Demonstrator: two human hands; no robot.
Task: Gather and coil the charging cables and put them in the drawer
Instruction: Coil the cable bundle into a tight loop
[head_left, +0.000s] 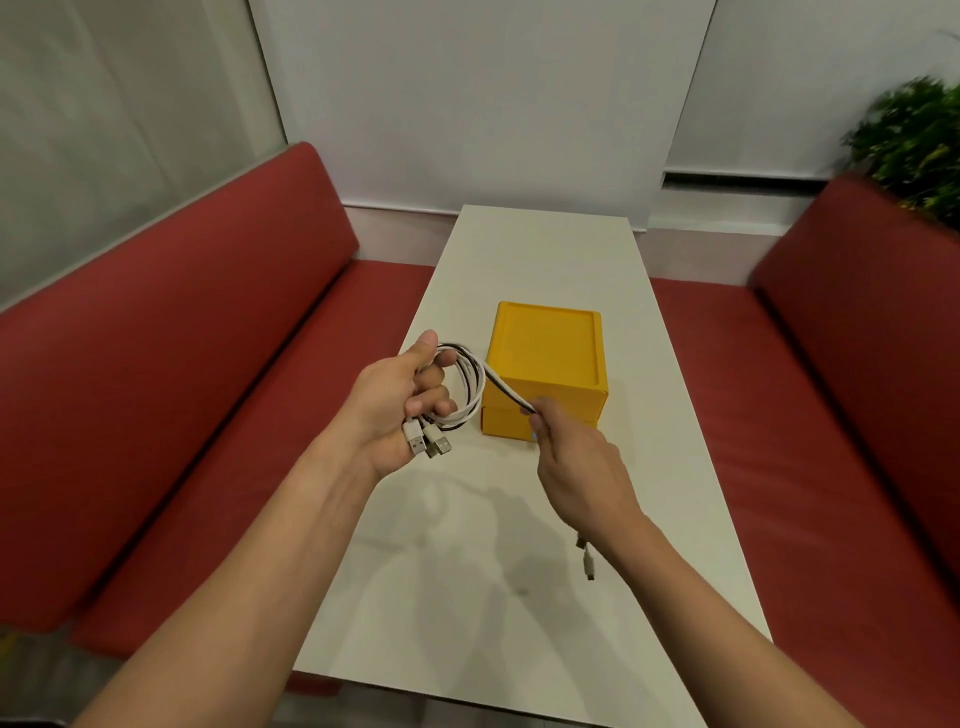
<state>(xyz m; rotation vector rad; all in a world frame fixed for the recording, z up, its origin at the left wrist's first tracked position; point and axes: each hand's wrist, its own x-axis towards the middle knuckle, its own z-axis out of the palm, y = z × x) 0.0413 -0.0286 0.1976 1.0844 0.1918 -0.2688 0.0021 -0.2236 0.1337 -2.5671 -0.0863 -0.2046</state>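
Observation:
White and black charging cables (470, 387) form a loop in my left hand (400, 402), which is closed around them above the table's left side. Their USB plugs (428, 441) stick out below that hand. The cables run on to my right hand (571, 462), which pinches them in front of the yellow drawer box (545, 358). The small plug ends (587, 558) dangle under my right wrist. The box stands in the middle of the table with its drawer shut.
The white table (545, 244) is narrow and runs away from me. Red benches (182, 338) flank it on both sides. A green plant (914, 140) stands at the far right behind the right bench.

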